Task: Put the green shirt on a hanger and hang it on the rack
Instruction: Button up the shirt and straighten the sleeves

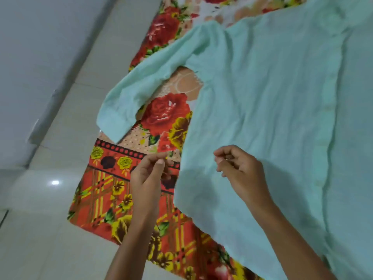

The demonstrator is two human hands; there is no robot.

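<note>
My soft pale green shirt (262, 102) lies flat on the flowery red cloth (113, 190). My left hand (149, 174) and right hand (238, 170) hover, loosely curled, holding nothing. I see no hanger yet.

Matt cloth shirt (262, 98) — glossy tiles (50, 199)

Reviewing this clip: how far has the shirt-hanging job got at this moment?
Early stage. Done: the green shirt lies spread flat on the floral sheet, one sleeve out to the side. In hand: nothing gripped; the left hand and right hand hover at the shirt's near edge, fingers loosely curled. Left: everything else. No hanger or rack is in view, so both hangering and hanging remain.
</note>
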